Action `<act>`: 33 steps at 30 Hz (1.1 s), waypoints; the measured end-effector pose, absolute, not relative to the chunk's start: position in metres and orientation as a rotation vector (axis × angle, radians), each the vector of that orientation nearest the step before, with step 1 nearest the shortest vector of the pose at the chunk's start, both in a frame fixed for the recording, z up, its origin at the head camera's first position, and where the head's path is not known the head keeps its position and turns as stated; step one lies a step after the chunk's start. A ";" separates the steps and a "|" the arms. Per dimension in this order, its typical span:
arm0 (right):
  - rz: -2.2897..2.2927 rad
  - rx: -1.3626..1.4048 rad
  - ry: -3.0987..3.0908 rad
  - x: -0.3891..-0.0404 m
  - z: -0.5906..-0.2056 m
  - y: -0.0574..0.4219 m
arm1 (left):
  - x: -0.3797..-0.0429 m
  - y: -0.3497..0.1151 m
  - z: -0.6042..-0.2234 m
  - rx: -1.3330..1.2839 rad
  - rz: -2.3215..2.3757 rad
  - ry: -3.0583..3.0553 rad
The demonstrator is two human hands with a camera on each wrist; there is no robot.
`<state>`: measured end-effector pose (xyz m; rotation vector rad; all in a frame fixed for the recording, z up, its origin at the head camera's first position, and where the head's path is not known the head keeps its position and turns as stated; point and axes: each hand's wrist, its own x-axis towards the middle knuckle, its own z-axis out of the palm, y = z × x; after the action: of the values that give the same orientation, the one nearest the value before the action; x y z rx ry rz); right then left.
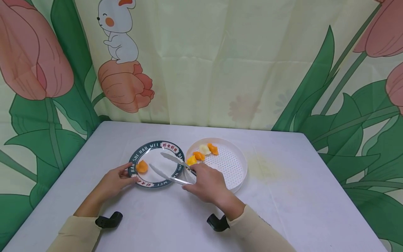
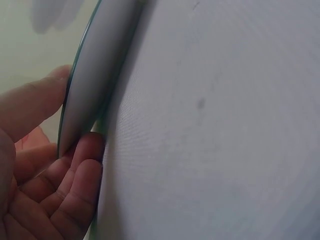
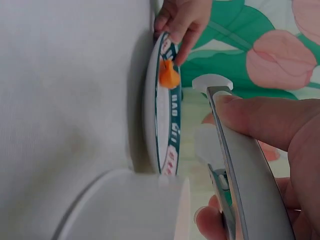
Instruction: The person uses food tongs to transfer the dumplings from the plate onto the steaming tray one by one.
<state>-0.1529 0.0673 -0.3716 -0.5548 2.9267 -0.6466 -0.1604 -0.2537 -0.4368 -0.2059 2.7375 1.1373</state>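
My left hand (image 1: 114,182) grips the left rim of a white plate (image 1: 163,164) with a dark green lettered border; its thumb lies on the rim, and in the left wrist view the fingers (image 2: 82,190) are curled beneath. One orange piece (image 1: 142,166) sits at the plate's left side. My right hand (image 1: 209,182) holds metal tongs (image 1: 173,179), with thumb and fingers on opposite arms. The tongs' tips are spread apart above the plate with nothing between them. In the right wrist view the tongs (image 3: 245,165) show pale, broad tips.
Right beside the plate stands a round white perforated tray (image 1: 231,171). Along its left and back lie orange pieces (image 1: 212,148), a yellow piece (image 1: 191,160) and a cream piece (image 1: 204,149). A white cloth covers the table (image 1: 151,217); a printed curtain (image 1: 195,70) hangs behind.
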 end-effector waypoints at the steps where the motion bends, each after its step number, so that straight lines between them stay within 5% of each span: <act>1: -0.636 -0.562 2.922 -0.153 -0.372 0.064 | -0.160 -0.254 -0.436 -0.208 1.134 2.738; 33: -0.459 -0.607 2.853 -0.166 -0.383 0.004 | -0.160 -0.254 -0.436 -0.214 1.154 2.717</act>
<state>-0.1663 0.0042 -0.3825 -0.6067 2.8528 -0.4586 -0.1596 -0.2537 -0.4365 -0.2144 2.7173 1.1536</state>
